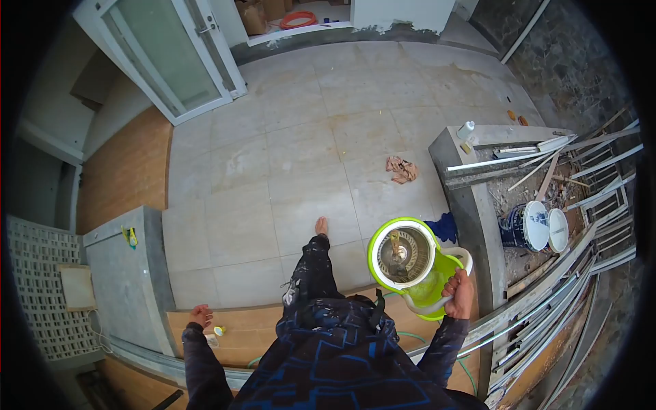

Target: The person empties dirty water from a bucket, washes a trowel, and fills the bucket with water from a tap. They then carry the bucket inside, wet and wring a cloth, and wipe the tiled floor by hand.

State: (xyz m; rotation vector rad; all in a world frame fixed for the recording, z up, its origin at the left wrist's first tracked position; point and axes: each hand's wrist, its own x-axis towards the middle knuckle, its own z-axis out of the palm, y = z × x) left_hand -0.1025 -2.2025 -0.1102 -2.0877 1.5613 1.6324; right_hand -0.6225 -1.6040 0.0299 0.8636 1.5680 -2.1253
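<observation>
**Right hand [459, 294] closed on bucket [437, 283] handle [467, 260]**

The green bucket, with its round basket [425, 246], is at the person's front right; whether it is lifted, I cannot tell. A blue cloth [447, 227] lies just beyond, then a pink cloth [402, 169]. Farther right stand 2 pails [536, 225]. The left hand [200, 315] is loosely open, well apart.

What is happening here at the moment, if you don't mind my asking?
A person is standing on a tiled floor, gripping the handle of a green spin-mop bucket with the right hand. The left hand is out to the side, holding nothing that can be seen. A crumpled pinkish cloth and a dark blue cloth lie on the floor.
</observation>
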